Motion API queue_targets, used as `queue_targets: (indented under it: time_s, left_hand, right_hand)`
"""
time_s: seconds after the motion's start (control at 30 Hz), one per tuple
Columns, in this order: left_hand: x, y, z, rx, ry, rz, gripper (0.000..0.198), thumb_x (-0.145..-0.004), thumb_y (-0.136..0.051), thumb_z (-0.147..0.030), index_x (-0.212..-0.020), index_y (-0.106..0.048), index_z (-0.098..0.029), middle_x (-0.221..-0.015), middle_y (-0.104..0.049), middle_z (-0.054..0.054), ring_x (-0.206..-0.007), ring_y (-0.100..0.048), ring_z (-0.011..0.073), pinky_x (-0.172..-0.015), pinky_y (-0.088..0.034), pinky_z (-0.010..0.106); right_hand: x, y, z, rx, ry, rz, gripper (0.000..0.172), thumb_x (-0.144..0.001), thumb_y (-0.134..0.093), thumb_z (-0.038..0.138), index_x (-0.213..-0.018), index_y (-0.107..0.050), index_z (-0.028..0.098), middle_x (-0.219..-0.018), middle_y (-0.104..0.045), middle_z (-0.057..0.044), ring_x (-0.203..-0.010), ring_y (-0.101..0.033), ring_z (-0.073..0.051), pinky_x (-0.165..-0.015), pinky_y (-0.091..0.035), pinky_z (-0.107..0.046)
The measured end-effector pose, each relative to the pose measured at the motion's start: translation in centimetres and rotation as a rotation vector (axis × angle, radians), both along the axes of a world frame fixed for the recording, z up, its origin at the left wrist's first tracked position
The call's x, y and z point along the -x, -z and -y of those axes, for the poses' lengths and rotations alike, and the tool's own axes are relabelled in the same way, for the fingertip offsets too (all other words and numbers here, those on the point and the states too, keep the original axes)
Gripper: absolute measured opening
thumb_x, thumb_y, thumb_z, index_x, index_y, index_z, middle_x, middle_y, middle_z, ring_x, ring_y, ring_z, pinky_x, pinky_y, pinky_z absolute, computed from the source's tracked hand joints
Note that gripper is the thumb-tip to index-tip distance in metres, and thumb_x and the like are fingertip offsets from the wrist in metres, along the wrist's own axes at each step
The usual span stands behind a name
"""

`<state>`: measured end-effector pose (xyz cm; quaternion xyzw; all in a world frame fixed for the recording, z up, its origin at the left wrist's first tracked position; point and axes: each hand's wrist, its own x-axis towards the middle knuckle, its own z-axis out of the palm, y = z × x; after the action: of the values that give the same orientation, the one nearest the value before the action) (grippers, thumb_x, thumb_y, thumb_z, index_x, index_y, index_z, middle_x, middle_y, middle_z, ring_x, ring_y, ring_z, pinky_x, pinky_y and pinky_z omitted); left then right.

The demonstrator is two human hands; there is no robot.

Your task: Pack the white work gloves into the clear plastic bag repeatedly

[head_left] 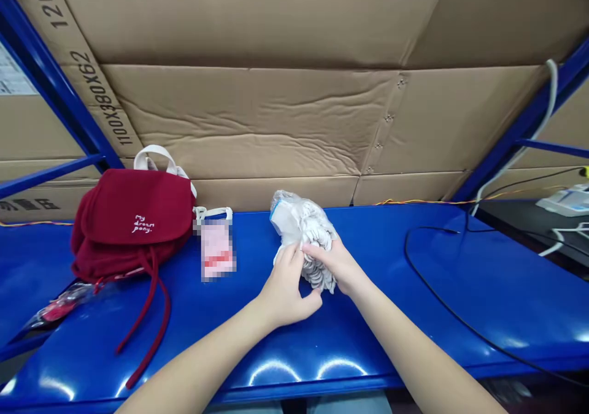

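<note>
In the grip, a bundle of white, looped pieces [322, 273], material uncertain, sits between two bare hands above a glossy blue shelf top [368, 346]; whether its underside touches the surface cannot be told. Right hand [343, 267]: closed round the bundle's right flank, thumb laid across the front. Left hand [288, 288]: fingertips meet the left flank, thumb spread apart below; whether it pinches anything cannot be told. Just beyond the fingers: a clear plastic bag [289, 211] with a blue edge, rumpled against the bundle. Condition risk: loose loops could spill from the near side should the right hand slacken, since the left thumb appears to give little support; the thin film might tear or snag if tugged across the ridges. Left of the grip: a pixelated pink card [218, 254] on a white strap; farther left, a dark-red flap backpack [133, 211] lettered "My dream pony.", drawcord ends trailing towards the near edge. Right of the grip, well apart: a black cable [442, 310] curving over the shelf; a sweeping elbow could catch it. Behind the grip: creased cardboard [253, 113], upright.
</note>
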<state>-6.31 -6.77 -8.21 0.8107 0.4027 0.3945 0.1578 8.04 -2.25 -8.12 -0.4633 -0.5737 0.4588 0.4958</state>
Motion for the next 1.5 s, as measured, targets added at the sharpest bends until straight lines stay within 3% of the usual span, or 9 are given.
queue_targets:
  time_s: [0.23,0.43,0.57,0.8,1.0,1.17,1.27,1.4,1.5]
  left_hand:
    - [0.2,-0.3,0.1,0.086,0.019,0.060,0.060,-0.065,-0.061,-0.017,-0.125,-0.051,-0.019,-0.125,-0.049,0.013,-0.115,-0.046,0.0285,-0.099,-0.041,0.044]
    - [2.3,-0.8,-2.1,0.774,-0.165,0.680,0.025,-0.076,-0.058,-0.030,-0.096,-0.058,-0.015,-0.084,-0.060,0.006,-0.065,-0.058,0.0121,-0.057,-0.055,0.028]
    - [3.9,-0.2,-3.5,0.809,-0.267,0.579,0.044,-0.072,-0.066,-0.032,-0.113,-0.056,-0.018,-0.105,-0.062,0.010,-0.068,-0.059,0.0119,-0.041,-0.046,0.017]
    - [2.5,0.6,-2.7,1.004,-0.012,0.431,0.041,-0.084,-0.048,-0.047,-0.105,-0.062,-0.015,-0.081,-0.069,0.008,-0.050,-0.054,0.0090,-0.033,-0.034,0.013]
    - [2.7,-1.4,-1.2,1.202,0.332,0.335,0.039,-0.078,-0.058,-0.044,-0.102,-0.065,-0.015,-0.104,-0.067,0.013,-0.071,-0.067,0.0174,-0.044,-0.046,0.020]
    - [4.8,-1.8,-1.9,0.573,-0.156,-0.034,0.039,-0.076,-0.056,-0.053,-0.068,-0.064,-0.015,-0.069,-0.063,0.005,-0.075,-0.063,0.0228,-0.064,-0.051,0.033]
    - [5.1,-1.8,-2.5,0.091,-0.414,0.003,0.041,-0.076,-0.057,-0.051,-0.096,-0.062,-0.016,-0.099,-0.062,0.010,-0.096,-0.059,0.0260,-0.080,-0.049,0.040]
    - [3.9,-1.7,-2.4,-0.178,-0.213,-0.172,0.086,-0.066,-0.069,-0.056,-0.137,-0.036,-0.021,-0.147,-0.027,0.017,-0.136,-0.025,0.0369,-0.104,-0.032,0.053]
    - [2.4,-1.1,-2.3,-0.268,-0.129,-0.381,0.083,-0.064,-0.071,-0.057,-0.135,-0.042,-0.024,-0.147,-0.031,0.014,-0.138,-0.018,0.0398,-0.108,-0.023,0.057]
  right_hand:
    - [0.0,0.1,0.1,0.023,0.039,0.051,0.081,-0.060,-0.078,0.041,-0.128,-0.038,0.024,-0.132,-0.052,-0.012,-0.120,-0.051,-0.027,-0.100,-0.042,-0.043]
    - [-1.3,1.0,-1.4,0.032,0.076,0.040,0.061,-0.067,-0.070,0.037,-0.122,-0.048,0.022,-0.121,-0.061,-0.009,-0.112,-0.057,-0.027,-0.091,-0.048,-0.043]
    - [-1.4,0.9,-1.5,-0.011,0.125,0.043,0.056,-0.068,-0.068,0.038,-0.121,-0.051,0.025,-0.122,-0.061,-0.007,-0.111,-0.058,-0.027,-0.091,-0.049,-0.042]
    - [-0.6,0.9,-1.3,-0.095,0.168,-0.082,0.057,-0.070,-0.066,0.035,-0.123,-0.046,0.024,-0.124,-0.059,-0.008,-0.112,-0.056,-0.024,-0.093,-0.047,-0.037]
    - [-0.8,1.6,-1.7,-0.289,0.269,0.153,0.052,-0.071,-0.058,0.031,-0.120,-0.046,0.020,-0.122,-0.055,-0.010,-0.114,-0.051,-0.026,-0.098,-0.040,-0.041]
    - [-0.5,0.7,-1.0,-0.347,0.240,0.547,0.043,-0.065,-0.058,0.028,-0.107,-0.050,0.019,-0.107,-0.056,-0.009,-0.102,-0.051,-0.027,-0.088,-0.042,-0.040]
    - [0.1,0.2,-0.5,-0.376,0.265,0.753,0.037,-0.063,-0.063,0.034,-0.096,-0.053,0.020,-0.099,-0.058,-0.007,-0.095,-0.051,-0.028,-0.083,-0.040,-0.042]
    - [0.1,0.0,-0.4,-0.388,0.164,0.681,0.041,-0.062,-0.067,0.041,-0.092,-0.053,0.018,-0.095,-0.057,-0.007,-0.092,-0.051,-0.027,-0.081,-0.041,-0.041]
    - [-1.3,-0.9,-0.8,-0.306,-0.157,0.428,0.039,-0.069,-0.064,0.040,-0.101,-0.051,0.020,-0.099,-0.058,-0.005,-0.090,-0.055,-0.021,-0.076,-0.045,-0.034]
